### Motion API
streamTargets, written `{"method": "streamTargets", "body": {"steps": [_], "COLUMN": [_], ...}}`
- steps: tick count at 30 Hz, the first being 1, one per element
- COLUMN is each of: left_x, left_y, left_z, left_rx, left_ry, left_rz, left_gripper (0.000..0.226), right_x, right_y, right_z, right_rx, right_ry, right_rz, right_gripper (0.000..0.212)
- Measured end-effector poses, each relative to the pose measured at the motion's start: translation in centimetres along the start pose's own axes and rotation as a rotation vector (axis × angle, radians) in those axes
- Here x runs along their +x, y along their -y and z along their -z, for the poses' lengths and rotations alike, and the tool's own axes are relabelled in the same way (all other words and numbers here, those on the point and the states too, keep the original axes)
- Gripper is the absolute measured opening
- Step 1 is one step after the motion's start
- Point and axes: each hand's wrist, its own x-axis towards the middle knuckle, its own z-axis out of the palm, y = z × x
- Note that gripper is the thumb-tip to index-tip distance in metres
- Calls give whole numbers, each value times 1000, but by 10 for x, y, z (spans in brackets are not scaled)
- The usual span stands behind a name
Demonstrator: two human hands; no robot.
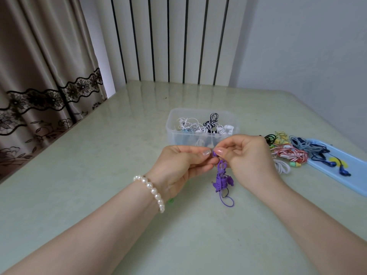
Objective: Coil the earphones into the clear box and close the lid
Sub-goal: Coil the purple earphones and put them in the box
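Observation:
Purple earphones [221, 179] hang in a wound bundle between my two hands, a loose loop of cord trailing below. My left hand [182, 165] and my right hand [248, 157] both pinch the top of the bundle with their fingertips, just in front of the clear box [172, 126]. The box stands open on the table and holds several coiled white and black-and-white earphones. Its light blue lid [355, 175] lies flat at the right with dark blue earphones [325, 155] on it.
A heap of loose earphones [286, 153] in red-white, yellow, black-green, white and grey lies between my right hand and the lid. The pale green table [99, 175] meets a curtain at the left and a striped wall panel behind.

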Motion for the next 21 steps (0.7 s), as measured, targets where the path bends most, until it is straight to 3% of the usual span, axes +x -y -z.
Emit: {"method": "streamTargets", "body": {"steps": [6,12,21], "left_x": [0,0,-2], "left_y": [2,-1,0], "left_z": [-3,0,-4], "left_rx": [-35,-52,-20], "left_ry": [-6,-31,-21], "left_rz": [-23,-26,-37], "left_gripper": [12,12,13], "right_x": [-1,1,2], "right_y": [1,-1,-2], "right_z": [0,-1,2], "right_rx": [-37,89,69], "right_ry": [-57,49,81], "right_rz": [37,0,-14], "right_gripper": [32,21,32]}}
